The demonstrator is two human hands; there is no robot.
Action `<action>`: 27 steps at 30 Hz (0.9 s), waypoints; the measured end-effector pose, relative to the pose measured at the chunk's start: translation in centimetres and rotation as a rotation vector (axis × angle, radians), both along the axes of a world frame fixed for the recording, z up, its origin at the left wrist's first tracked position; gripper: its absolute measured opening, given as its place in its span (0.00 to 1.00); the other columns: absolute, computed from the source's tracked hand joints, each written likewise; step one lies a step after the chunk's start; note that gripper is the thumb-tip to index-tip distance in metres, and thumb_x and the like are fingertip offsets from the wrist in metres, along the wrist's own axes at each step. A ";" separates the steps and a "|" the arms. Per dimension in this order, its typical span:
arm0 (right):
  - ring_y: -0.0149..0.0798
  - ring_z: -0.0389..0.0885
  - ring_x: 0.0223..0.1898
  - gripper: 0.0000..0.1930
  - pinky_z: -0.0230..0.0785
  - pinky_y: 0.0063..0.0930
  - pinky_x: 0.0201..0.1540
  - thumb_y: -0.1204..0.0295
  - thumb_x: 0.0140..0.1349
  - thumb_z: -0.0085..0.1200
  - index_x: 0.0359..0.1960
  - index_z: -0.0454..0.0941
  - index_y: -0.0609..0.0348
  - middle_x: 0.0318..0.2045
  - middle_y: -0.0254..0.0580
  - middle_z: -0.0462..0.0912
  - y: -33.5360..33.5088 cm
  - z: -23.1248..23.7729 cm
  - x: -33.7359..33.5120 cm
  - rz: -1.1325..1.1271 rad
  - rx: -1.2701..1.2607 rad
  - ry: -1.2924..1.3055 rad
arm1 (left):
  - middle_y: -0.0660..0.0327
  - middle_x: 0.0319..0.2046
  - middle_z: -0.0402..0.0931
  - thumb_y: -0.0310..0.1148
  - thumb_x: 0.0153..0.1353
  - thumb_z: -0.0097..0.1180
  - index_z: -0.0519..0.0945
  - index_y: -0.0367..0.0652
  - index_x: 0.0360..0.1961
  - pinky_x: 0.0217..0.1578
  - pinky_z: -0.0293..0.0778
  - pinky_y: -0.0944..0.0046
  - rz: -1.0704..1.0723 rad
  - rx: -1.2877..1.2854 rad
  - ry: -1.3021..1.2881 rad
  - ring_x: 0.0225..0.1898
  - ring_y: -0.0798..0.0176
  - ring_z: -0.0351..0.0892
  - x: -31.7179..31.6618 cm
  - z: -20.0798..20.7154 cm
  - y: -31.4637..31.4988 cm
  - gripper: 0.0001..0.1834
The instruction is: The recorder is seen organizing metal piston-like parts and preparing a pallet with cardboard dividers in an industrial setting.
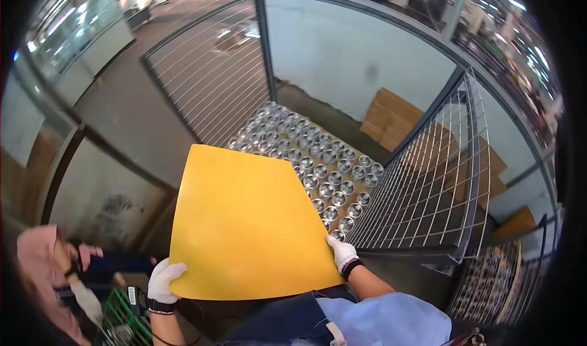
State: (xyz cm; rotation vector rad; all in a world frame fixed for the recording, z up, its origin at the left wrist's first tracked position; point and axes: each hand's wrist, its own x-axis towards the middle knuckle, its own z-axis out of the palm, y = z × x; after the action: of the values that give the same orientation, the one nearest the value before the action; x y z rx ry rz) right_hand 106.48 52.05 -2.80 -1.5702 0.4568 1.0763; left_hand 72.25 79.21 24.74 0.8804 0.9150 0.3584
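Note:
A large yellow sheet [244, 223] spans the space in front of me, held by its two near corners. At its lower left edge my left hand [165, 282], in a white knit glove, grips with the thumb on top. Gloved the same way, my right hand [341, 254] pinches the right edge; the fingers of both hands are hidden beneath. Past the sheet, rows of shiny round metal parts [330, 156] stand on a brown layer [338, 216] inside a wire cage. The sheet hides the near left part of those rows.
Wire mesh panels [422, 187] [208, 70] flank the cage. Brown cardboard [391, 116] leans by a pale wall panel [342, 52]. At the lower left is a person in a pink top [40, 266], beside a green crate [122, 318]. Another mesh container [489, 279] stands at right.

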 end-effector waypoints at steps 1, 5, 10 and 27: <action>0.39 0.81 0.36 0.21 0.71 0.31 0.42 0.60 0.59 0.61 0.41 0.80 0.70 0.39 0.46 0.84 1.6 1.1 0.0 -0.076 -0.028 -0.014 | 0.52 0.43 0.80 0.27 0.59 0.51 0.74 0.27 0.50 0.42 0.76 0.63 -0.033 -0.004 -0.003 0.40 0.58 0.81 0.5 -1.1 2.2 0.19; 0.39 0.81 0.35 0.21 0.71 0.30 0.41 0.59 0.60 0.61 0.40 0.81 0.69 0.38 0.45 0.84 6.8 -0.2 1.3 -0.254 0.044 -0.121 | 0.50 0.45 0.80 0.29 0.60 0.51 0.74 0.27 0.51 0.46 0.76 0.61 -0.094 -0.014 -0.046 0.44 0.57 0.81 4.3 -6.0 13.1 0.20; 0.36 0.79 0.27 0.18 0.71 0.31 0.31 0.61 0.59 0.62 0.37 0.81 0.66 0.32 0.39 0.84 13.7 -1.0 3.2 -0.559 -0.039 -0.255 | 0.50 0.46 0.79 0.25 0.61 0.50 0.75 0.27 0.51 0.51 0.76 0.57 -0.210 -0.161 -0.098 0.47 0.55 0.81 11.1 -13.5 27.1 0.18; 0.37 0.76 0.35 0.26 0.67 0.32 0.40 0.53 0.63 0.55 0.40 0.80 0.73 0.36 0.43 0.82 37.2 -17.8 21.6 -0.541 -0.368 -0.387 | 0.52 0.47 0.78 0.21 0.64 0.47 0.72 0.31 0.53 0.52 0.75 0.58 -0.053 -0.135 0.129 0.48 0.57 0.79 35.6 -43.6 52.4 0.16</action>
State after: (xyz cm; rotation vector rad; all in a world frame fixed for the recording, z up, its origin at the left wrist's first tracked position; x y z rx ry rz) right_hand 128.12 89.28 -20.62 -1.7796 0.7842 0.2737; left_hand 107.89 131.57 -18.84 0.8086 1.0206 0.1936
